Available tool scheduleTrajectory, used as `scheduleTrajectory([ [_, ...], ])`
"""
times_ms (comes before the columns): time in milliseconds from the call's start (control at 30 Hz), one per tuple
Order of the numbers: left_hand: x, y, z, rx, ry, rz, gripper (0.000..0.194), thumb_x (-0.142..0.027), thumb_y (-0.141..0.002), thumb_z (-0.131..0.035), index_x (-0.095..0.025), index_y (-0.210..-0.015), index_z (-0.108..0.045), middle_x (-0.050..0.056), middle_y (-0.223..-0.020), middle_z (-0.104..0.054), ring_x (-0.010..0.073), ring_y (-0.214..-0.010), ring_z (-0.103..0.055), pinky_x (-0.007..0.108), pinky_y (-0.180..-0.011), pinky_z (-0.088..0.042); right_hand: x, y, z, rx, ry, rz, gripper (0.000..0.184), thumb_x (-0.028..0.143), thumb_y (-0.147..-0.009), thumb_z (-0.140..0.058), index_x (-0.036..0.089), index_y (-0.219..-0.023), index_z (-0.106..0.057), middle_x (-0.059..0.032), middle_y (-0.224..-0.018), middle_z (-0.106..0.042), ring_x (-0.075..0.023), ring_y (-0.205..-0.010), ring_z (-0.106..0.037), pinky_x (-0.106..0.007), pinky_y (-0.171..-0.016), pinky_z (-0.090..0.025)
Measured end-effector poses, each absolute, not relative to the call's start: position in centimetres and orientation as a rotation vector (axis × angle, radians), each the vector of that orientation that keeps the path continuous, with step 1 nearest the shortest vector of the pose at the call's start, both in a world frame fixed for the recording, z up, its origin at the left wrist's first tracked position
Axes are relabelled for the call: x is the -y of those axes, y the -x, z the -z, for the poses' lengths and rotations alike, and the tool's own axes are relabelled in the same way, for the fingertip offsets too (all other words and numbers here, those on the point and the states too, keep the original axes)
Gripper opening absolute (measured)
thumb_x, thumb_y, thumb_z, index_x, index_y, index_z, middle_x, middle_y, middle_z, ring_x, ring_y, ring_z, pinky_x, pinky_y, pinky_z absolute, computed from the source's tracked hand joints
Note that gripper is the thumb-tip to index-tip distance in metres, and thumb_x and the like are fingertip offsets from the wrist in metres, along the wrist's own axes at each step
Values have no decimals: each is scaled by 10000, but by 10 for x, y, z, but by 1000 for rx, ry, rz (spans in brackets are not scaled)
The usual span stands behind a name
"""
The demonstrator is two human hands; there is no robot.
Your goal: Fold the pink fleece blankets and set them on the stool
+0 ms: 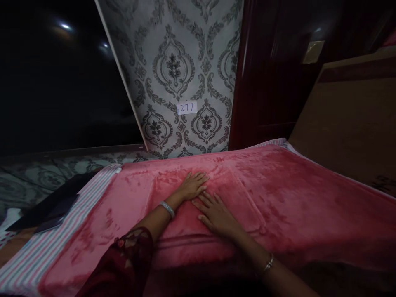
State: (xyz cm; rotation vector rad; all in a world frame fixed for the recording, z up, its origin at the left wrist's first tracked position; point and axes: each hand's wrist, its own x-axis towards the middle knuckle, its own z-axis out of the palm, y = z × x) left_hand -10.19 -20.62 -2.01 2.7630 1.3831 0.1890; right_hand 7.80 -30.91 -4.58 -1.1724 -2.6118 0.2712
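Note:
My left hand (192,185) lies flat on a folded pink plush cloth (238,198), fingers stretched toward the right. Close beside it, my right hand (218,214) rests flat on the same cloth, its fingers pointing up and left. The fingertips of both hands nearly meet. The folded cloth forms a rough rectangle with a thick edge at the front. Beneath it spreads a larger pink plush blanket (297,198) of the same colour. A bangle circles my left wrist, and a thin bracelet is on my right.
A striped sheet (58,225) shows at the left edge of the blanket. A dark screen (62,82) stands at the back left. Patterned wallpaper bears a paper label (187,107) reading 277. A brown board (349,128) rises at the right, near a dark red door (269,82).

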Motion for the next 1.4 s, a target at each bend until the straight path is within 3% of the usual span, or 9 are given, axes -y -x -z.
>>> scheduleTrajectory([
  [167,191,131,3,-1743,-2553,-63,565,-533,-983,-322,-340,-1514,-341,31,-1614,-290,249,-1488,-247,535,-1209,-121,309,-77,46,2609,1165,-232,525,468,-1015,-365,344,-1525,-341,-24,-1614,-268,-252,-1493,-187,-552,-1197,-126],
  [400,199,203,-12,-2112,-2267,18,590,-538,-992,-221,-281,-1498,-381,106,-1567,-378,297,-1452,-325,617,-1149,-210,312,-77,44,2596,1184,-232,521,477,-1016,-357,333,-1517,-361,-16,-1613,-269,-249,-1491,-195,-549,-1198,-130],
  [533,227,211,-25,-2241,-2185,37,631,-525,-990,-243,-194,-1514,-362,162,-1603,-281,353,-1486,-220,648,-1153,-158,314,-78,43,2590,1192,-215,518,476,-1021,-348,324,-1516,-367,-20,-1609,-280,-243,-1488,-205,-528,-1201,-130],
  [633,261,200,-22,-2130,-2379,-38,612,-534,-994,-245,-253,-1532,-326,94,-1641,-199,300,-1518,-113,599,-1192,-68,314,-80,44,2598,1209,-205,520,474,-1023,-340,317,-1518,-366,-19,-1612,-272,-242,-1493,-192,-520,-1204,-118],
  [733,297,190,0,-1911,-2565,-77,609,-554,-982,-302,-314,-1542,-291,39,-1641,-212,303,-1516,-121,613,-1190,-82,312,-81,47,2607,1210,-195,528,486,-1020,-330,326,-1524,-351,-21,-1612,-270,-249,-1492,-196,-531,-1202,-121],
  [900,321,192,34,-1981,-2508,-141,609,-485,-990,-334,-274,-1557,-262,54,-1639,-209,313,-1512,-137,608,-1189,-113,309,-81,49,2618,1170,-158,535,498,-1021,-302,333,-1528,-342,-22,-1610,-275,-257,-1490,-209,-546,-1195,-164],
  [1100,339,202,20,-1878,-2504,-160,624,-514,-979,-367,-246,-1540,-309,98,-1626,-234,312,-1506,-173,618,-1174,-159,315,-118,54,2586,1284,-50,521,483,-1009,-347,312,-1497,-414,-47,-1571,-358,-289,-1458,-293,-584,-1170,-213],
  [1233,377,206,34,-1772,-2660,-283,640,-516,-966,-410,-293,-1549,-269,81,-1624,-250,303,-1503,-189,614,-1180,-150,325,-169,72,2431,1444,46,505,477,-997,-371,329,-1475,-444,-48,-1566,-370,-321,-1452,-298,-634,-1141,-232],
  [1400,395,209,62,-1826,-2730,-394,614,-471,-944,-489,-303,-1518,-352,69,-1601,-314,318,-1494,-215,605,-1176,-179,338,-202,96,2217,1453,29,523,440,-1012,-322,294,-1508,-392,-70,-1594,-316,-302,-1423,-358,-552,-1104,-363],
])
